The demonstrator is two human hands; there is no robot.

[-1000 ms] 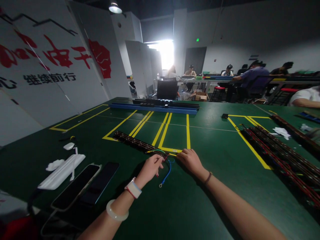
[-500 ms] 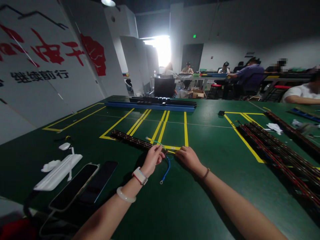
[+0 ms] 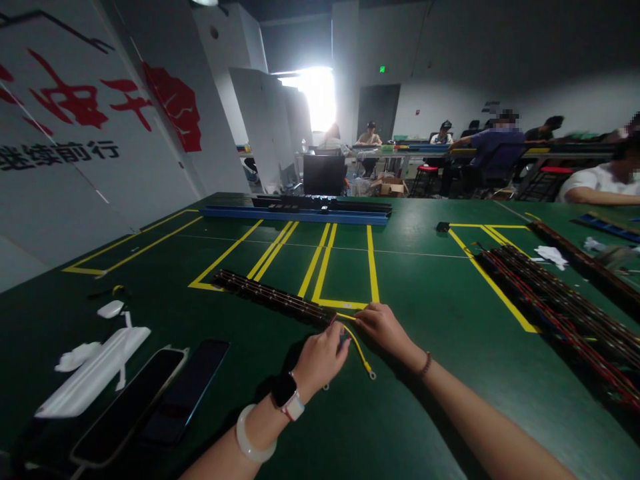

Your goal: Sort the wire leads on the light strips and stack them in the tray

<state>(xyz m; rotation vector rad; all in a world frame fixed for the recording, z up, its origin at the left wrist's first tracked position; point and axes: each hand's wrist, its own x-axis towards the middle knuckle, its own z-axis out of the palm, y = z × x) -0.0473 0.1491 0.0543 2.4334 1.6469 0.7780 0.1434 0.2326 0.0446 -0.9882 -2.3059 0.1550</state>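
Note:
A long dark strip with thin wires along it (image 3: 273, 295) lies slantwise on the green table. At its near right end my left hand (image 3: 323, 357) is closed on wires, the fingers pinched together. A yellow wire (image 3: 359, 348) with a ring terminal curves out to the right of these fingers, and another ring end shows just below the hand. My right hand (image 3: 383, 327) is closed on a second yellow wire (image 3: 346, 316) that runs from the strip's end.
Two phones (image 3: 193, 387) (image 3: 133, 403) and a white bar (image 3: 95, 377) lie at the left. Blue and black rails (image 3: 295, 215) sit at the far edge. Wired strips (image 3: 560, 307) lie at the right. People sit at tables behind, one in purple (image 3: 495, 147).
My left hand has turned over and moved down and nearer. The green and blue wires are now mostly hidden, and a yellow wire end shows. The view has shifted slightly.

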